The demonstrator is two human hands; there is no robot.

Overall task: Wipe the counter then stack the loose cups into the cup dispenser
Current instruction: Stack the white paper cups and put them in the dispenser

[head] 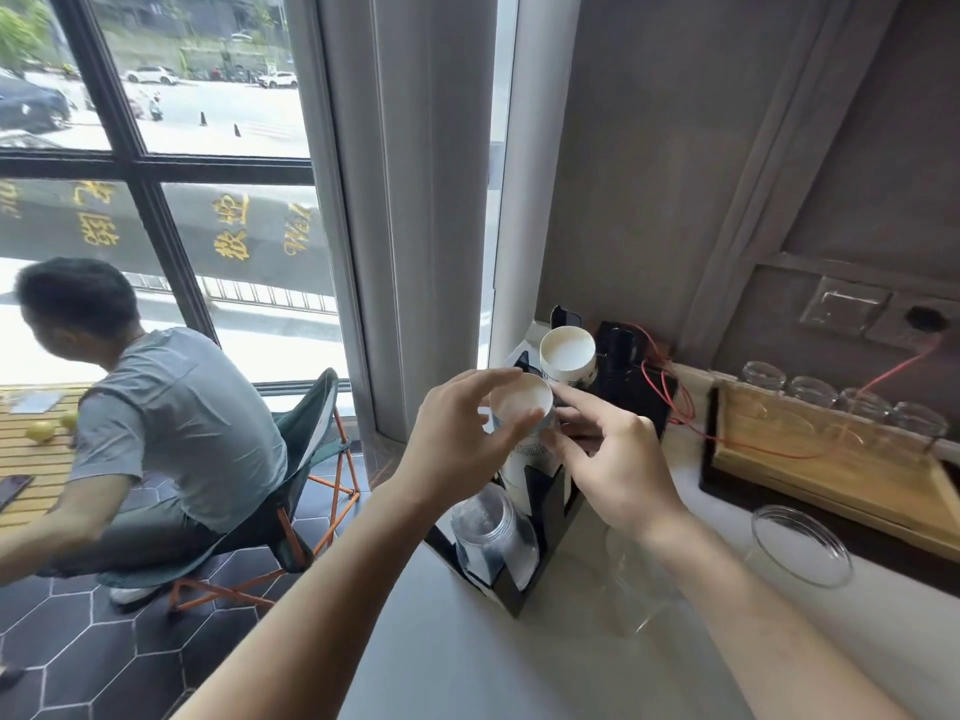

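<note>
Head view: your left hand [457,439] pinches the paper cup [521,407] by its rim, your right hand [608,459] steadies its side, atop the stack in the cup dispenser [545,517] beneath both hands; press straight down, evenly

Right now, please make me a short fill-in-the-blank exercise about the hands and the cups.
1. Both hands, left hand and right hand, hold one ____ cup.
2. The black dispenser stands on the ____.
3. The stack nearest the camera is made of ____ plastic.

Missing words: paper; counter; clear
</note>
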